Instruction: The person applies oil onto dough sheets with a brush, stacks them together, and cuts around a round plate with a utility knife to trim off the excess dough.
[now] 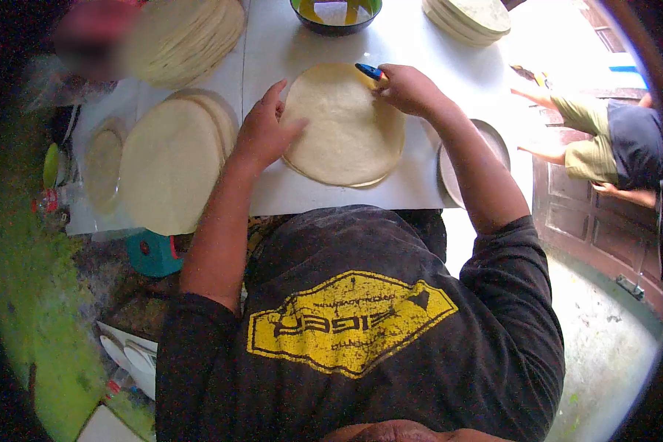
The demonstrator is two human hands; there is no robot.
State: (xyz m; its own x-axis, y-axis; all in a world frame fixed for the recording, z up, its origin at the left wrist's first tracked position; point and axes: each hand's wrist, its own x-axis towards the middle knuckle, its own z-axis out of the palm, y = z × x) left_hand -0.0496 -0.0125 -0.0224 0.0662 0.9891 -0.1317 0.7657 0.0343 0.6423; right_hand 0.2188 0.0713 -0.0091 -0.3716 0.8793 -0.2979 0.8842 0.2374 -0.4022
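Round flat sheets of pale dough (339, 132) lie stacked in front of me on the white table. My left hand (267, 131) is at the left edge of this stack, its fingers spread and slightly blurred. At the upper right edge of the top sheet, my right hand (407, 90) is closed round a brush with a blue and black handle (371, 72); the brush's far end is hidden at my fingers. Beyond the stack sits a dark bowl with a green rim (337, 28) and yellowish liquid inside.
More round sheets (171, 166) lie at the left, with a tall stack (191, 37) behind them and another stack (468, 18) at the back right. A round tray (486, 147) is by my right forearm. A person (626, 144) is farther right.
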